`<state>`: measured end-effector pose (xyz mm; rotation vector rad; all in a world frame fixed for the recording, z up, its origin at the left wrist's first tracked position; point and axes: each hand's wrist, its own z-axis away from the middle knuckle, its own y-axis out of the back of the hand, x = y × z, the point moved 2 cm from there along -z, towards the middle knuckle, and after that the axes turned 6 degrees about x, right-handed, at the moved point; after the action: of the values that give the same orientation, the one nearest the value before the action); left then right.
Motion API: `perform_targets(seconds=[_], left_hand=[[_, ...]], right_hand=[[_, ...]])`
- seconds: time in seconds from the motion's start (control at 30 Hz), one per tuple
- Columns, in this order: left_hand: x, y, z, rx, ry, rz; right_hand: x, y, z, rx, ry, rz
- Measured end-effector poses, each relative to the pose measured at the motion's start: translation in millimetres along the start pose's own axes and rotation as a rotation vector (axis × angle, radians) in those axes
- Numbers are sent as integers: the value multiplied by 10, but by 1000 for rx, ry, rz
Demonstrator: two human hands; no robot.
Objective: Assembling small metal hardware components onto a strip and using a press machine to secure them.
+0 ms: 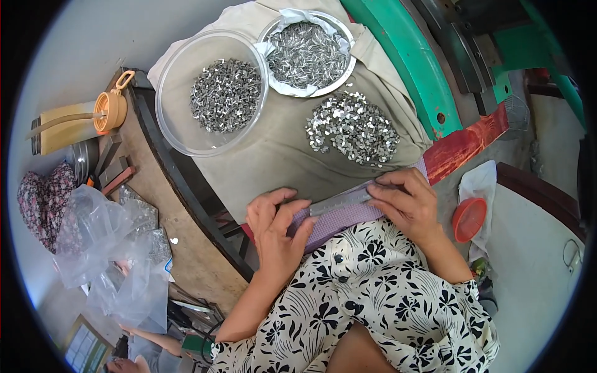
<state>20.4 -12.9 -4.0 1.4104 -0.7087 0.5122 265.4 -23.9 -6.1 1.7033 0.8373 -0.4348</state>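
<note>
A narrow grey strip [339, 202], flat like a short ruler with fine marks along it, lies across my lap over a purple checked cloth [336, 228]. My left hand [277, 227] has its thumb and forefinger at the strip's left end. At the other end, my right hand [407, 202] pinches it between thumb and fingers. Just beyond my hands, a loose pile of small flat silvery metal pieces [353, 129] rests on a beige cloth [280, 165]. Whether any small piece sits on the strip is too fine to tell.
Behind the pile stand a clear plastic bowl [163, 118] of small dark metal pieces and a lined metal bowl [349, 59] of thin silvery pieces. Green machine frame [410, 68] borders the right. Plastic bags [118, 248] lie left; a red basket [469, 219] is right. Another person [155, 351] is lower left.
</note>
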Motion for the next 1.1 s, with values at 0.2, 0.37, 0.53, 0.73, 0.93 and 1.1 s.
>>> perform_targets(seconds=[0.2, 0.37, 0.53, 0.73, 0.93, 1.1], left_hand=[[103, 64, -87, -29, -243, -90], [670, 44, -720, -32, -522, -10], [1594, -294, -1719, -83, -935, 148], [2069, -589, -2235, -163, -1134, -113], [2276, -727, -2159, -272, -1296, -169], [2355, -795, -2092, -199, -1388, -377]], right_hand=[[30, 100, 23, -24, 80, 28], [126, 607, -129, 258, 124, 179], [237, 1318, -263, 616, -16, 384], [473, 1461, -394, 660, -62, 413], [500, 1425, -116, 664, -182, 314], [425, 1446, -98, 676, -225, 353]])
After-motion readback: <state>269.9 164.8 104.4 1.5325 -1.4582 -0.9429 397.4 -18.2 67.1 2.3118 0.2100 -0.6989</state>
